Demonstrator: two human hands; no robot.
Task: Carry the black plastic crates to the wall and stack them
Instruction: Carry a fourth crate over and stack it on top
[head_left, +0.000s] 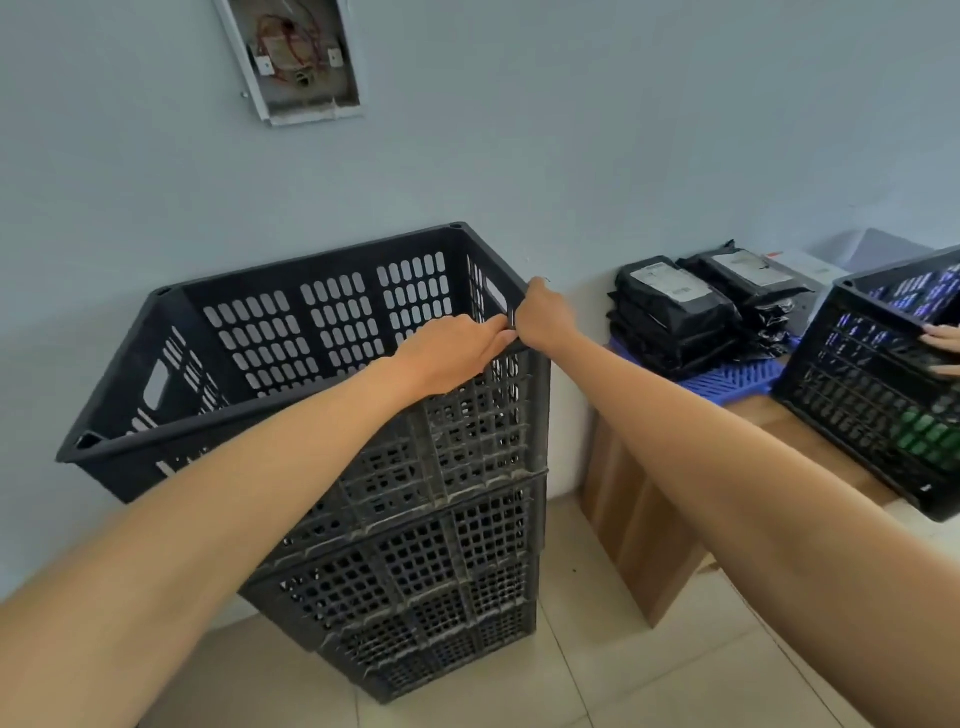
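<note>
Pale blue wall (623, 156), tiled floor, stack of black crates (415, 571) against it, top crate (332, 322) empty, left hand (452, 353) and right hand (545, 322) both curl fingers over its near right rim, probably squaring it onto the stack, another crate (872, 395) held at far right.

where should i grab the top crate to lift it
Take the top crate by the handle slots in its short end walls, one hand from each end. It's long and looks askew on the stack; the left hand and right hand gripping one corner give little control.
</note>
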